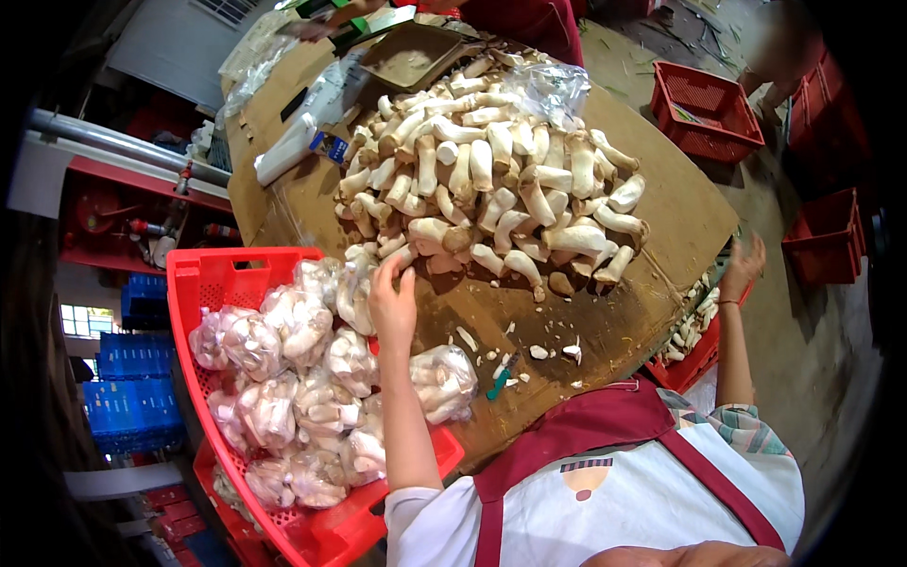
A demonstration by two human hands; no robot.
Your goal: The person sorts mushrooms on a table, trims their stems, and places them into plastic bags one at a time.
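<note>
A big heap of king oyster mushrooms [482, 161], with thick white stems and brownish caps, covers the middle of the table [661, 217]. At the heap's near left edge is my left hand [392, 288], its fingertips by the closest mushrooms and its thumb apart from the fingers; I see nothing held in it. My right hand [744, 267] is raised off the table's right side with fingers spread, holding nothing. Below it, a red crate [704, 354] contains loose mushrooms. Bagged mushrooms [302, 406] in clear plastic fill a red crate [203, 354] at left; another bag [444, 383] rests beside my left forearm.
A small green-handled knife [501, 378] lies among mushroom scraps [539, 352] near my apron. Clear plastic [553, 90] rests on the heap's far side. A shallow tray [411, 57] and a white roll [286, 151] lie farther back. Red crates [707, 113] and other people are beyond the table.
</note>
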